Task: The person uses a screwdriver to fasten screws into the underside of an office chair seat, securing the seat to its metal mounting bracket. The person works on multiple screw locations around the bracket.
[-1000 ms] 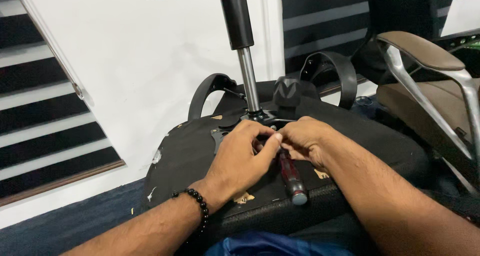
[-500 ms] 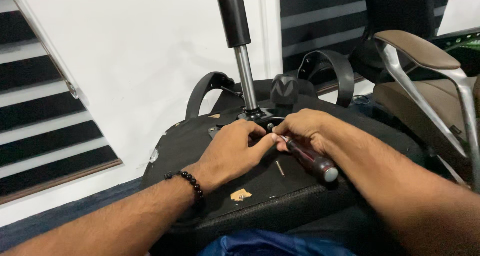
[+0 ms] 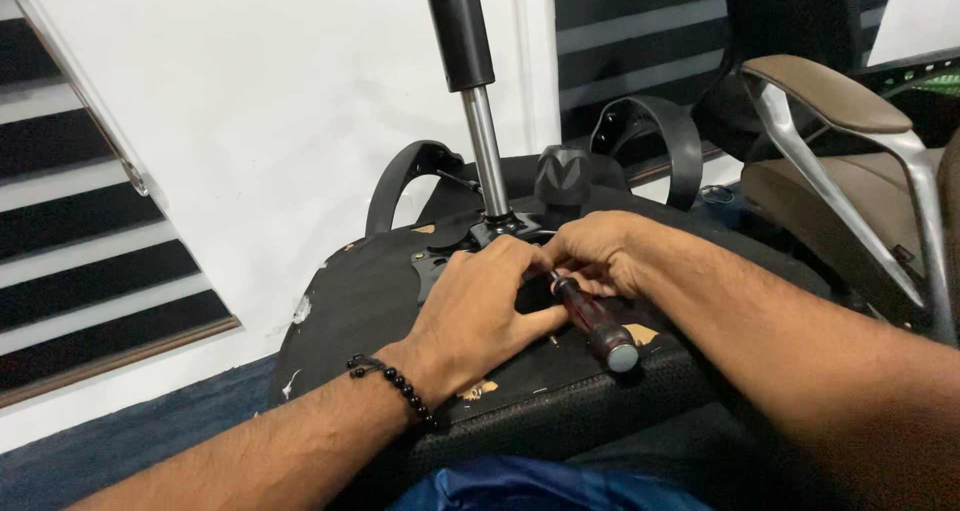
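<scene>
Screwdriver with a dark red handle lies across the underside of an overturned office chair seat, just in front of the metal plate at the foot of the gas cylinder. Its grey butt end points toward me and to the right. The tip I cannot see, because my fingers cover it, so I cannot tell what it touches.

My right hand is closed around the front part of the handle, near the shaft, with fingers curled. My left hand lies beside it, palm down on the seat, the thumb and fingers bent toward the same spot where the tip is hidden. Whether the left hand pinches something small or only steadies the tool, I cannot make out. On my left wrist is a bracelet of dark beads.

The black seat bottom has worn spots where lighter material shows, for example a small patch near my left wrist. The mechanism plate under my hands is mostly hidden. The cylinder rises up, and the chair base at its top is cut off by the frame edge. Behind the seat, two black curved armrests stand up, partly hidden. On the right there is another chair with a brown pad and a silver frame, only partly in view. At the bottom edge some blue cloth shows.
</scene>
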